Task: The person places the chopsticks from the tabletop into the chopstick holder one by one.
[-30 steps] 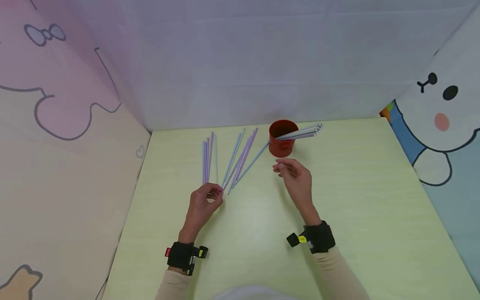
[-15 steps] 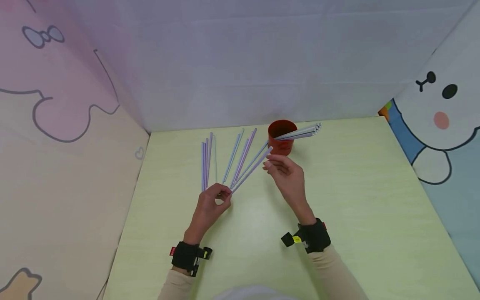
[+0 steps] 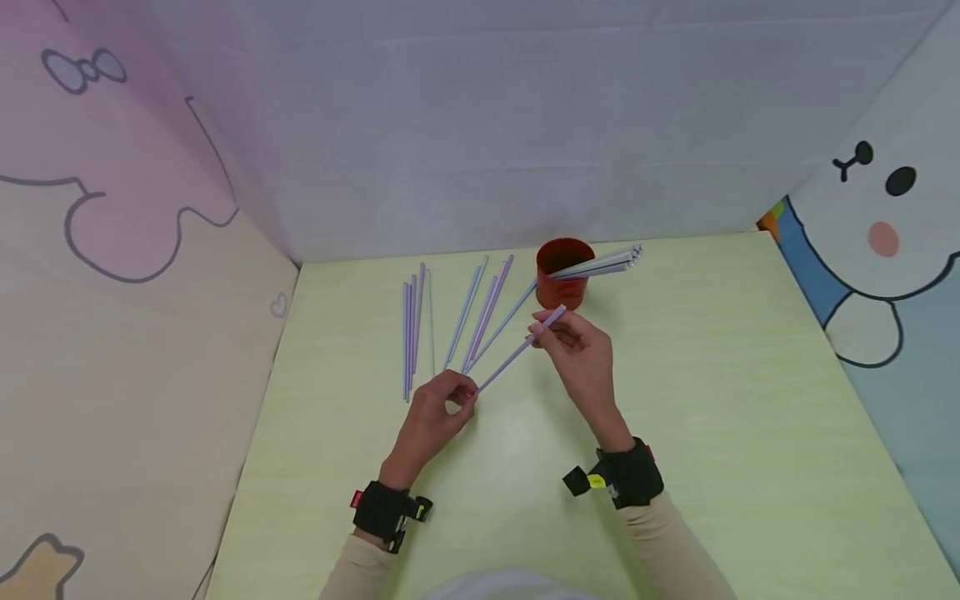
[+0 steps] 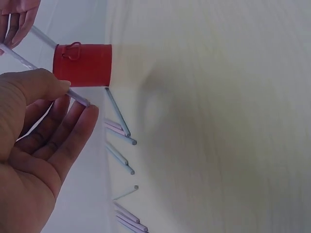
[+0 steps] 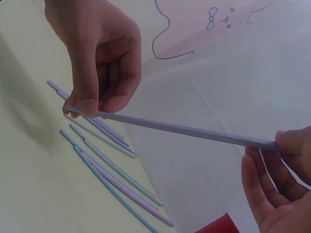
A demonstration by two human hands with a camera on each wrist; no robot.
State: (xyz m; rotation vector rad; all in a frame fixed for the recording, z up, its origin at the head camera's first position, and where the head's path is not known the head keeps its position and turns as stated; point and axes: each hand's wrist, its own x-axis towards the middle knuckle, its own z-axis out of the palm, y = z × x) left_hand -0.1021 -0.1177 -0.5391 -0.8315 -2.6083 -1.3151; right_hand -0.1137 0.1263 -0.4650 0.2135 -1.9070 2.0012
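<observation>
A light purple straw (image 3: pixel 517 354) is held at a slant between both hands, above the table. My left hand (image 3: pixel 433 412) pinches its near end between thumb and fingertips, as the left wrist view also shows. At the far end of the straw (image 5: pixel 175 127), my right hand (image 3: pixel 583 360) pinches it between thumb and fingers, below the red cup (image 3: pixel 557 293) in the head view. That cup stands upright, and a bundle of pale straws (image 3: pixel 603 265) leans out over its right rim.
Several purple and blue straws (image 3: pixel 408 337) lie side by side at the left. More loose blue, green and purple straws (image 3: pixel 491 304) fan out left of the cup. White cloth (image 3: pixel 450 150) rises behind the table's back edge; printed panels flank both sides.
My left hand has moved right, lifting the purple straw away from the loose ones and swinging it toward the right. My right hand has come slightly left and taken its far end.
</observation>
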